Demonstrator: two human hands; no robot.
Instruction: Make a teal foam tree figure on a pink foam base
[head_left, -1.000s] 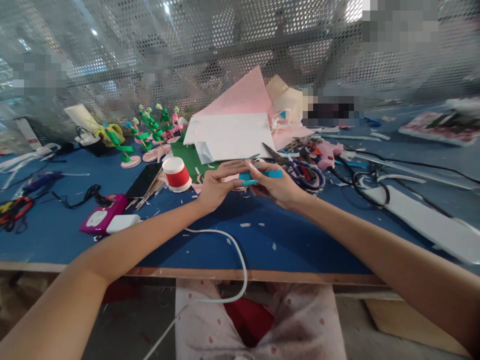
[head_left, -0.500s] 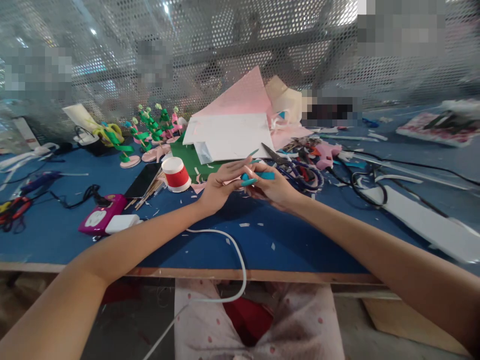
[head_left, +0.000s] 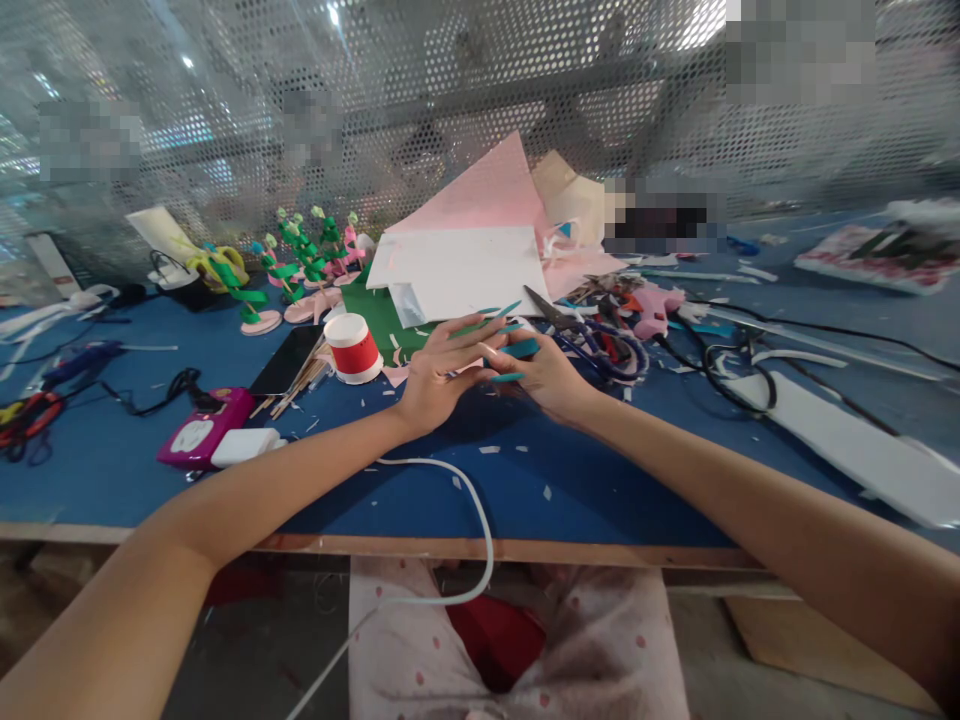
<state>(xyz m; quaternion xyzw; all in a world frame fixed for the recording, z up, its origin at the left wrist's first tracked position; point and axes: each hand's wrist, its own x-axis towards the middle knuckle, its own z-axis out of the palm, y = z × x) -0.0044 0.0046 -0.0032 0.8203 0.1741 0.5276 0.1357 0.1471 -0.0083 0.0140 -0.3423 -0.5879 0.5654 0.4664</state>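
Note:
My left hand (head_left: 439, 372) is over the middle of the table, its long teal-nailed fingers stretched towards the right and its thumb held lower, apart from them. Facing it, my right hand (head_left: 549, 378) is closed on a small bright blue piece (head_left: 523, 347), which looks like rolled or folded paper. The left fingertips overlap the right fingers, and whether they also touch the blue piece is hidden. Just beyond the right hand lie scissors (head_left: 551, 310) with dark blades. A red and white paper cup or roll (head_left: 353, 349) stands left of the left hand.
White sheets (head_left: 465, 265), pink sheets (head_left: 480, 190) and green card (head_left: 360, 310) lie behind the hands. Green paper plants (head_left: 300, 260) stand back left. Wooden sticks (head_left: 300, 385), a purple power adapter (head_left: 210, 430) and a white cable (head_left: 480, 510) are nearer. A pink glue gun (head_left: 654, 308) lies right.
My left fingers have slid slightly rightward over the right fingers and fanned out. The blue piece has shifted a little and shows less. The things on the table stay put.

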